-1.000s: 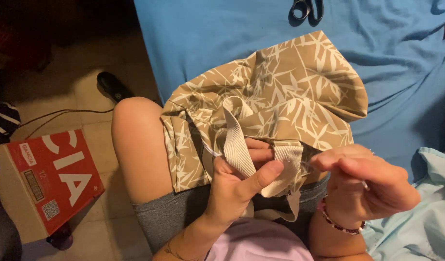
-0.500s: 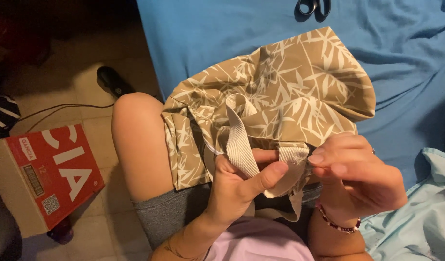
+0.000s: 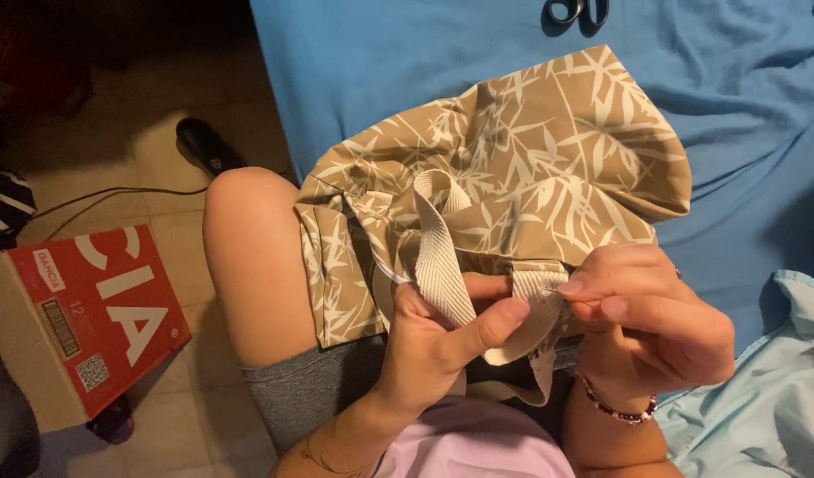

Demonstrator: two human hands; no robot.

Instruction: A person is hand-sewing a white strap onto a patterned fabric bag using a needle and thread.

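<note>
— What is held, and what is it made of?

— A tan cloth bag point(image 3: 513, 177) printed with pale bamboo leaves is spread over the lap and onto a blue sheet point(image 3: 380, 71), just above both hands. Its fabric is soft and creased into loose folds. A cream strap point(image 3: 442, 257) of ribbed, flat webbing is looped up from it and is pinched by the left hand point(image 3: 433, 341), thumb pressed over the strap against the fingers.

— And the right hand?

— The right hand point(image 3: 646, 323) is closed in a fine pinch at the end of the strap, fingertips together. Something thin seems to be gripped there, but it is too small to be made out. A beaded bracelet point(image 3: 615, 409) is worn at that wrist.

— What is hidden or cut off?

— The lower end of the strap is covered by both hands. Black scissors point(image 3: 575, 11), far above the hands, are cut by the upper edge. A pale blue cloth point(image 3: 770, 398) right of the right hand runs out of frame.

— Anything to the left?

— A red cardboard box point(image 3: 97, 319) is seen on the tiled floor, well left of the left hand, beyond the bare knee.
</note>
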